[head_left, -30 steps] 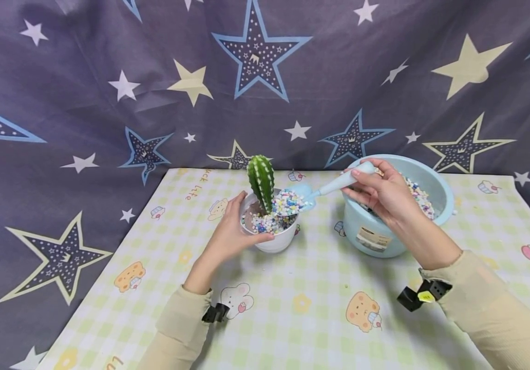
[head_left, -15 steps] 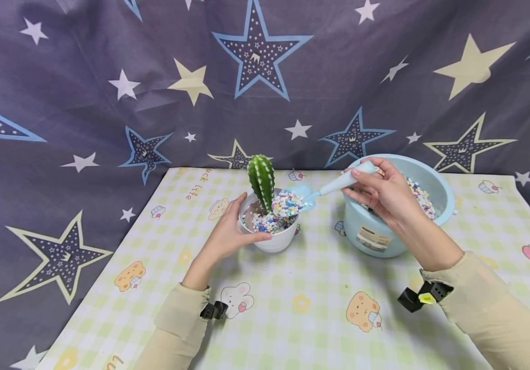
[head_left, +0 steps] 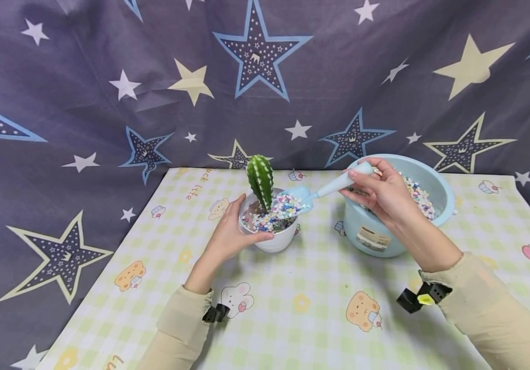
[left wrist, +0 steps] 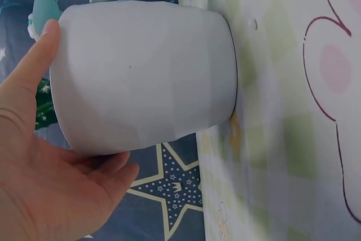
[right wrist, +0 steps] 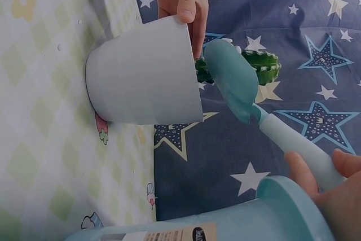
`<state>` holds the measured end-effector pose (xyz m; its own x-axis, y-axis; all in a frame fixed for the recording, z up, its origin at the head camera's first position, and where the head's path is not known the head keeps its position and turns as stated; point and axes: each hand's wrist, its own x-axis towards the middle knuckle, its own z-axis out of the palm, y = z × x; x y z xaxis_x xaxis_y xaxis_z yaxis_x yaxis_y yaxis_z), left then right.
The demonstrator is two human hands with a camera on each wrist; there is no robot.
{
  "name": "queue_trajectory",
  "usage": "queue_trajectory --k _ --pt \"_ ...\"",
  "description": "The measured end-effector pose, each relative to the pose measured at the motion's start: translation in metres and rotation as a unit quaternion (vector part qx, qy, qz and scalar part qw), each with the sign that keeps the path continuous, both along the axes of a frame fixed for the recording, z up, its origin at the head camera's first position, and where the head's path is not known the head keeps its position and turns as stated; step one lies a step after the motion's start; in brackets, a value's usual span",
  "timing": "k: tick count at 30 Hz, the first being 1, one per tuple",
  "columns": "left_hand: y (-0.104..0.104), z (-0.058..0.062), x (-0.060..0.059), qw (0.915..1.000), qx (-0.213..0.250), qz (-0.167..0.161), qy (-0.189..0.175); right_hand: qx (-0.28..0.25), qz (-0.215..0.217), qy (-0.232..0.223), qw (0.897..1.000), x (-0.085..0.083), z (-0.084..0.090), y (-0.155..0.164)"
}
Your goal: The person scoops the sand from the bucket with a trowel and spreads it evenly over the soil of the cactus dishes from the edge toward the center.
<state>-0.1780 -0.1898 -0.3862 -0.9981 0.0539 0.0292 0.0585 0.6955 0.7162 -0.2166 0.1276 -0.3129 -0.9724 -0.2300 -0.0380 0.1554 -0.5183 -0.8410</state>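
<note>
A green cactus (head_left: 260, 182) stands in a white pot (head_left: 278, 240) that holds some multicoloured pebbles (head_left: 262, 223). My left hand (head_left: 230, 229) grips this pot at its rim, thumb on the near side and fingers round the left. In the left wrist view the pot's smooth wall (left wrist: 146, 71) fills the middle. My right hand (head_left: 385, 192) holds a light blue scoop (head_left: 339, 183) by its handle. Heaped with pebbles, the scoop's blade tilts down over the pot's right rim, beside the cactus. From the right wrist view the blade's underside (right wrist: 231, 77) shows above the pot's mouth.
A light blue bucket (head_left: 372, 236) with a paper label stands on the right, pebbles (head_left: 418, 198) inside it, under my right hand. A checked cartoon tablecloth (head_left: 302, 329) covers the table. Behind its far edge hangs a dark star-patterned curtain (head_left: 311, 77).
The scoop has tipped slightly further down, and its pebbles have spread lower towards the pot. My left hand stays on the pot with barely any shift.
</note>
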Motion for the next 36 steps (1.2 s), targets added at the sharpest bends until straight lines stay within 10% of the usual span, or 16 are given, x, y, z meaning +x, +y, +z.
queue_trajectory --k 36 --pt "0.0 0.0 0.002 0.9999 -0.009 -0.006 -0.006 0.039 0.009 0.019 0.999 0.005 0.004 -0.011"
